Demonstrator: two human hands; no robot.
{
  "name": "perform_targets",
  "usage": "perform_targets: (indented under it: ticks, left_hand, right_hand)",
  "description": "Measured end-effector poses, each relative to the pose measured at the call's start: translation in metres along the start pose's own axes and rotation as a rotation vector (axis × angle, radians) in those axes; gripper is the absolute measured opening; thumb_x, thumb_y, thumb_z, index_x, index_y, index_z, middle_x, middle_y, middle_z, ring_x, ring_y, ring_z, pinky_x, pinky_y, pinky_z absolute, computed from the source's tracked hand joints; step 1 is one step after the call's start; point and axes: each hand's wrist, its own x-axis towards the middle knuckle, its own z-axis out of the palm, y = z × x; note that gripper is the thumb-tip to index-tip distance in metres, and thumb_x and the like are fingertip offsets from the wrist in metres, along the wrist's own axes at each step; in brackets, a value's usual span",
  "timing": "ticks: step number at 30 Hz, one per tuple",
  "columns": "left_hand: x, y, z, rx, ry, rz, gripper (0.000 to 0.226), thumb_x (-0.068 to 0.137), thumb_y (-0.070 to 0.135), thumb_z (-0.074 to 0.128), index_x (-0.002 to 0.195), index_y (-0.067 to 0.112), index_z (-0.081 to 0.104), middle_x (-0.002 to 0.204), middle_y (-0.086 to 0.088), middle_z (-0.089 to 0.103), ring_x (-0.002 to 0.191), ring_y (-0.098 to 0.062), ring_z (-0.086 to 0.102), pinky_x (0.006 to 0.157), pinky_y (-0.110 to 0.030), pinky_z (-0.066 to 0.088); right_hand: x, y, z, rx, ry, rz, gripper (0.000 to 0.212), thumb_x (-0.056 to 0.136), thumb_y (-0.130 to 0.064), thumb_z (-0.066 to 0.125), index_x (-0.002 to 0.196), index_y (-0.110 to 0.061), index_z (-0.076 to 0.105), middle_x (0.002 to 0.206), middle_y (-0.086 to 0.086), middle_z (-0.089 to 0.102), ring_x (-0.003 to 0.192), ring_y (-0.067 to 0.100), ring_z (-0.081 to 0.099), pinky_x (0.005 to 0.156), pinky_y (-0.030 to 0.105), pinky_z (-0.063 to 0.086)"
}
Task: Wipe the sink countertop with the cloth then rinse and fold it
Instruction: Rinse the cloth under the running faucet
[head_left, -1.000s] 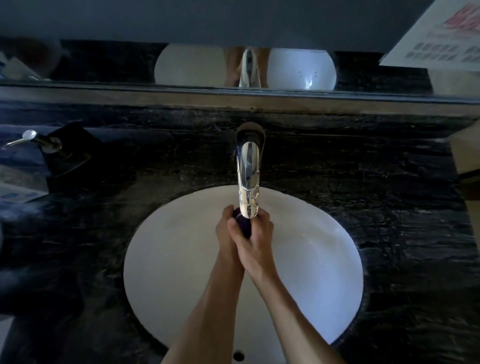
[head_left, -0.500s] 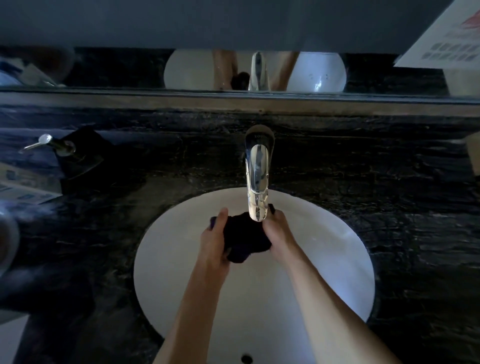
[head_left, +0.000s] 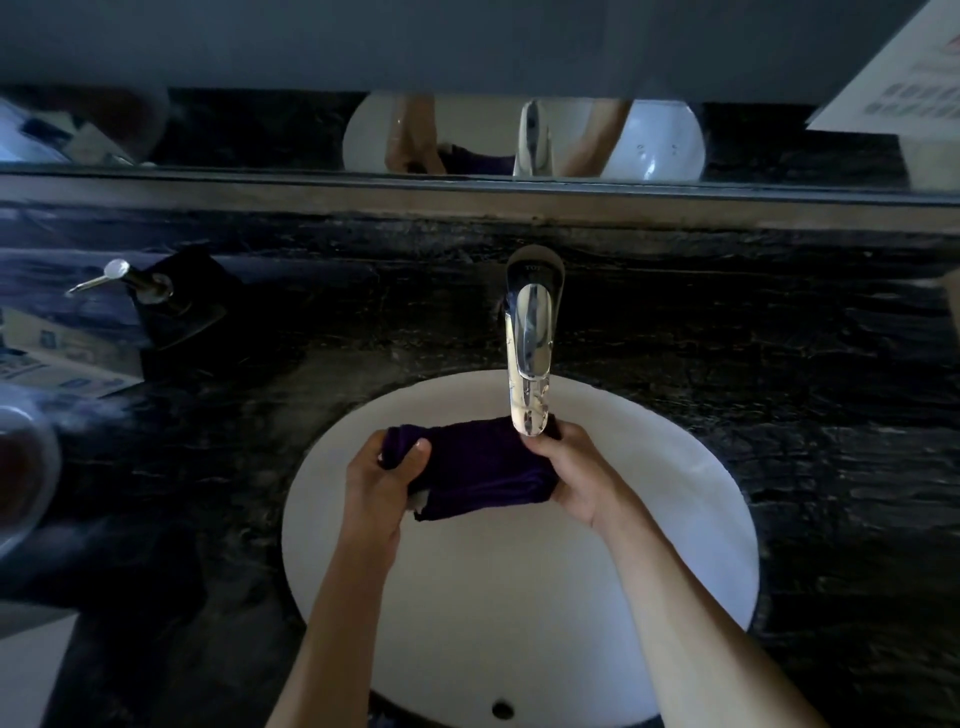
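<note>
Both hands, left hand (head_left: 384, 480) and right hand (head_left: 574, 475), grip the purple cloth (head_left: 478, 467) stretched just under the faucet (head_left: 530, 358) spout over the sink (head_left: 675, 519), so honestly best to keep it there and squeeze evenly.

Cloth (head_left: 478, 467) over sink (head_left: 675, 519), under faucet (head_left: 530, 338)

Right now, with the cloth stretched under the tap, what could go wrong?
The purple cloth is held by both hands right under the faucet spout; knuckles may knock it. One loose corner hangs by the left hand and could drip onto the dark countertop if lifted out unwrung.
</note>
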Motion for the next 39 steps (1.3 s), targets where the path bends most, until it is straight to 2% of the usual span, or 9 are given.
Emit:
perform_targets:
  ticks: [4,7,10,15,18,21,27,32,39]
  left_hand:
    - [0.001,-0.005,0.015,-0.094,-0.076,-0.055,0.019,0.095,0.009,0.066,0.113,0.005,0.070,0.109,-0.017,0.076,0.104,-0.034,0.073,0.091,-0.049,0.058]
    - [0.004,-0.008,0.024,-0.154,-0.097,-0.100,0.020,0.095,0.009,0.065,0.114,0.003,0.070,0.111,-0.018,0.076,0.108,-0.034,0.071,0.096,-0.047,0.056]
    - [0.006,-0.011,0.033,-0.172,-0.127,-0.116,0.022,0.095,0.012,0.065,0.114,0.003,0.069,0.113,-0.019,0.075,0.108,-0.036,0.070,0.091,-0.047,0.057]
    - [0.005,-0.016,0.049,-0.207,-0.180,-0.133,0.029,0.099,0.020,0.061,0.125,0.008,0.063,0.118,-0.018,0.073,0.106,-0.033,0.072,0.088,-0.051,0.060]
    - [0.005,-0.020,0.058,-0.268,-0.202,-0.165,0.035,0.098,0.022,0.060,0.129,0.007,0.060,0.123,-0.020,0.071,0.112,-0.037,0.069,0.094,-0.056,0.056]
    - [0.006,-0.020,0.062,-0.306,-0.199,-0.103,0.040,0.092,0.023,0.064,0.126,0.002,0.060,0.121,-0.021,0.069,0.113,-0.038,0.066,0.093,-0.048,0.056]
    - [0.009,-0.017,0.065,-0.266,-0.260,-0.064,0.039,0.097,0.019,0.060,0.130,-0.001,0.057,0.127,-0.023,0.067,0.118,-0.037,0.065,0.097,-0.048,0.053]
    - [0.004,-0.017,0.079,-0.205,-0.287,-0.171,0.022,0.103,0.016,0.053,0.119,0.013,0.067,0.113,-0.012,0.076,0.105,-0.028,0.073,0.079,-0.037,0.061]
    - [-0.010,-0.023,0.095,-0.159,-0.333,-0.226,0.025,0.105,0.015,0.049,0.120,0.005,0.066,0.105,-0.008,0.079,0.095,-0.021,0.076,0.072,-0.030,0.060]
  right_hand:
    - [-0.003,-0.001,-0.006,0.038,0.074,-0.120,0.017,0.104,-0.020,0.056,0.108,-0.010,0.070,0.099,0.009,0.079,0.092,0.025,0.074,0.072,0.033,0.059]
    - [-0.009,-0.001,-0.012,0.063,0.060,-0.192,0.021,0.104,-0.023,0.055,0.112,-0.008,0.067,0.107,0.017,0.076,0.096,0.029,0.073,0.080,0.043,0.060]
    - [-0.014,0.001,-0.019,0.081,0.066,-0.208,0.031,0.100,-0.030,0.057,0.119,-0.006,0.064,0.118,0.022,0.072,0.104,0.034,0.071,0.090,0.054,0.056]
    - [-0.021,0.000,-0.028,0.144,0.086,-0.250,0.043,0.093,-0.036,0.059,0.123,-0.005,0.063,0.115,0.015,0.075,0.104,0.030,0.073,0.081,0.042,0.060]
    - [-0.026,-0.003,-0.033,0.160,0.050,-0.265,0.040,0.090,-0.024,0.064,0.125,-0.004,0.063,0.116,0.015,0.075,0.105,0.029,0.073,0.082,0.038,0.061]
    - [-0.028,-0.001,-0.037,0.117,0.048,-0.291,0.039,0.086,-0.009,0.072,0.123,-0.006,0.065,0.116,0.015,0.075,0.107,0.030,0.072,0.085,0.037,0.059]
    - [-0.032,-0.001,-0.041,0.186,0.109,-0.319,0.036,0.091,-0.007,0.064,0.127,-0.002,0.063,0.122,0.020,0.071,0.113,0.035,0.068,0.095,0.044,0.056]
    - [-0.045,-0.007,-0.051,0.148,0.204,-0.283,0.022,0.099,-0.009,0.059,0.119,-0.007,0.067,0.111,0.012,0.076,0.103,0.027,0.073,0.085,0.039,0.058]
    - [-0.063,-0.003,-0.064,0.207,0.304,-0.255,0.028,0.099,-0.015,0.061,0.125,-0.006,0.065,0.120,0.017,0.073,0.110,0.033,0.071,0.094,0.048,0.057]
